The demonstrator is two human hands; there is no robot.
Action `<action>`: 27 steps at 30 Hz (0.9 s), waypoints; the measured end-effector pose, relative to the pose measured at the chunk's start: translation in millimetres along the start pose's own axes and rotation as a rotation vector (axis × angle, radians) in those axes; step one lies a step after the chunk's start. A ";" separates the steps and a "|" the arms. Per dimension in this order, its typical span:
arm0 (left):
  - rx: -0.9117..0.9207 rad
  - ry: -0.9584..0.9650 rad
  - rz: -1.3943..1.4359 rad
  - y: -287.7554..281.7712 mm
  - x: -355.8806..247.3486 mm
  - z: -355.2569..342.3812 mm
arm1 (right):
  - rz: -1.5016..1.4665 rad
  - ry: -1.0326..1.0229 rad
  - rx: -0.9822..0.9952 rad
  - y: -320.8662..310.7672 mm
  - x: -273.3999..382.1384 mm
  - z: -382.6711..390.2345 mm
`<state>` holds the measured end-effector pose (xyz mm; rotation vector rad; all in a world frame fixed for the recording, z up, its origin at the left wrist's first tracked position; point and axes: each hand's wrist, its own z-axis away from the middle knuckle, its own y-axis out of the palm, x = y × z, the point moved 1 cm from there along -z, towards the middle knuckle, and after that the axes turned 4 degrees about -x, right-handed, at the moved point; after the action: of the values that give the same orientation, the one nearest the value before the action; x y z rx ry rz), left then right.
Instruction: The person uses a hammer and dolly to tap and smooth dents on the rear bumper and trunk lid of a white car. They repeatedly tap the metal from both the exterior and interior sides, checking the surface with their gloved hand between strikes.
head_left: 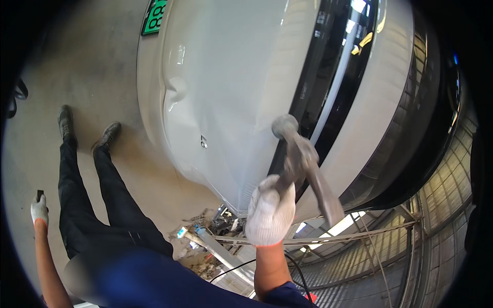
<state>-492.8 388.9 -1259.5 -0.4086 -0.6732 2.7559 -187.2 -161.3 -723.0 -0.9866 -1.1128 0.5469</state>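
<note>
My right hand, in a white knit glove, is closed around the handle of a metal hammer. The hammer is raised; its round face shows at one end and a long, narrow tail at the other, slightly blurred. Behind it in the picture is a white car, its panel creased and dented near the lower edge. Whether the hammer touches the car I cannot tell. My left hand, also gloved, hangs far to the left, closed on a small black block-like piece.
A dark glossy light strip crosses the car, and a green plate sits at its upper left. Beyond the car's corner lie piled scraps and a pale beam. A black cable hangs by my right forearm. Concrete floor surrounds my feet.
</note>
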 end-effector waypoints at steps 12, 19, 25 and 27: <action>-0.004 -0.066 0.167 13.7 15.3 3.6 | -0.064 0.060 0.005 15.0 14.1 -15.1; 0.050 -0.069 0.128 17.4 15.7 -1.0 | -0.016 0.163 -0.027 16.9 15.7 -17.9; 0.024 -0.088 0.132 17.8 4.9 10.6 | 0.030 0.077 0.002 14.4 21.5 -24.3; 0.019 -0.086 0.155 21.9 5.9 10.4 | 0.076 0.050 0.007 16.0 22.7 -26.5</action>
<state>-505.9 368.0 -1262.4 -0.3543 -0.6613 2.9389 -152.7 -145.6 -728.8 -1.0348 -1.0318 0.5839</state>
